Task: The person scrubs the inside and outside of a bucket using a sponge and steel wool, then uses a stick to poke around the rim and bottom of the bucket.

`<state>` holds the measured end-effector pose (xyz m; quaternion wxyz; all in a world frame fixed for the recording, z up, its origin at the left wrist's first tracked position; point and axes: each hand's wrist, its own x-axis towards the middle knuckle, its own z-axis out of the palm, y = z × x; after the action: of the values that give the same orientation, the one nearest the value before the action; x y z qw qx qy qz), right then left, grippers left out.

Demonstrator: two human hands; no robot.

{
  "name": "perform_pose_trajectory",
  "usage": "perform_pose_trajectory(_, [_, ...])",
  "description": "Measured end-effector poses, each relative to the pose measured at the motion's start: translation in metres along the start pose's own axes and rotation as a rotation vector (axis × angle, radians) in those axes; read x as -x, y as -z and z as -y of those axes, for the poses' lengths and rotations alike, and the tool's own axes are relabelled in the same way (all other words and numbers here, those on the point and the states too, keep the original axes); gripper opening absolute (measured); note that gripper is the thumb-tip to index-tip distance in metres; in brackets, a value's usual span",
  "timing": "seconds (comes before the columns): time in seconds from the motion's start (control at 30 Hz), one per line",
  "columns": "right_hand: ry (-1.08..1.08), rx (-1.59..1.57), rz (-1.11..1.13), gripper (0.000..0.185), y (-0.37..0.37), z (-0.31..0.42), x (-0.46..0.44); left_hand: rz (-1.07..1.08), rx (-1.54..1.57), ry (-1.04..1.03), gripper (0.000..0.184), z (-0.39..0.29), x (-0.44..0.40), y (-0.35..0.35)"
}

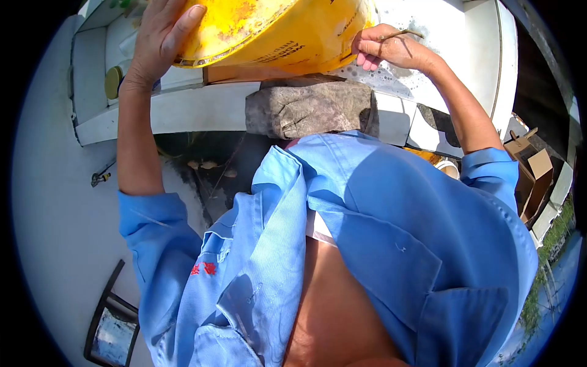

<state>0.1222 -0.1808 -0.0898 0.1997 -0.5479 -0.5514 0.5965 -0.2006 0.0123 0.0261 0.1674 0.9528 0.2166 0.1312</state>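
Note:
A large yellow container (269,30) with dark printing and brownish stains lies tilted at the top of the head view. My left hand (160,40) rests on its left side, fingers spread, the thumb against the yellow surface. At its right edge is my right hand (391,48), fingers curled, with a thin brown stick (400,35) across them. The fingertips are close to the container's side. Just below the container, a folded grey-brown cloth (315,109) hangs over the white ledge (202,109).
A jar with a yellowish lid (113,82) stands on the left of the white surface. Cardboard boxes (531,171) are at the right, beside grass. A dark-framed object (113,324) is at lower left. Under the ledge is a dark gap.

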Motion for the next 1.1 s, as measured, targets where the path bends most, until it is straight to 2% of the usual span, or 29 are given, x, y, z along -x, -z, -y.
perform_pose_trajectory(0.1, [0.076,0.055,0.078,0.035,-0.013,-0.005,-0.004,0.003,-0.013,0.048,0.055,-0.005,-0.003,0.002])
perform_pose_trajectory(0.2, [0.027,0.094,-0.015,0.029,0.002,0.003,0.009,0.016,-0.075,0.062,0.054,-0.013,-0.005,0.004])
perform_pose_trajectory(0.3, [0.012,0.261,-0.121,0.029,0.011,0.059,0.03,0.017,-0.077,0.062,0.053,-0.013,-0.009,0.004])
perform_pose_trajectory(0.33, [-0.03,0.203,-0.14,0.029,0.013,0.066,0.032,0.014,-0.076,0.057,0.053,-0.011,-0.01,0.003])
perform_pose_trajectory(0.37, [-0.034,0.204,-0.144,0.029,0.014,0.054,0.027,-0.002,-0.066,0.03,0.053,-0.008,-0.01,0.001])
perform_pose_trajectory(0.43, [-0.008,0.043,-0.018,0.031,0.011,0.012,0.011,-0.016,-0.055,0.0,0.053,-0.009,-0.012,0.001])
perform_pose_trajectory(0.5, [0.065,0.044,0.039,0.031,-0.004,0.001,0.006,0.031,-0.052,0.068,0.053,-0.015,-0.013,0.005])
perform_pose_trajectory(0.57, [0.047,-0.006,-0.009,0.031,-0.003,-0.001,0.006,0.025,-0.065,0.069,0.053,-0.021,-0.015,0.002])
perform_pose_trajectory(0.67, [-0.057,0.109,-0.011,0.028,0.022,0.0,0.011,-0.006,-0.085,0.03,0.053,-0.017,-0.013,-0.001])
perform_pose_trajectory(0.7, [0.154,0.103,-0.028,0.028,0.022,0.03,0.027,-0.034,-0.091,-0.016,0.053,-0.015,-0.013,-0.003])
perform_pose_trajectory(0.8, [0.225,0.236,-0.025,0.029,0.033,0.034,0.026,-0.035,-0.093,-0.066,0.052,-0.014,-0.015,-0.002])
perform_pose_trajectory(0.87, [0.021,0.045,0.003,0.032,0.026,0.009,0.01,-0.016,-0.087,-0.032,0.053,-0.02,-0.018,-0.002])
perform_pose_trajectory(0.97, [-0.002,0.146,0.049,0.036,0.013,0.001,0.003,0.027,-0.117,-0.008,0.054,-0.031,-0.024,-0.003])
perform_pose_trajectory(1.0, [-0.077,0.141,0.045,0.037,0.018,0.002,0.006,0.048,-0.153,-0.016,0.054,-0.033,-0.025,-0.003])
perform_pose_trajectory(1.03, [-0.132,0.172,-0.049,0.035,0.022,-0.007,0.007,0.048,-0.155,-0.014,0.054,-0.035,-0.025,-0.003])
perform_pose_trajectory(1.1, [-0.12,0.145,-0.047,0.033,0.036,0.002,0.014,0.026,-0.223,-0.06,0.054,-0.038,-0.027,-0.003])
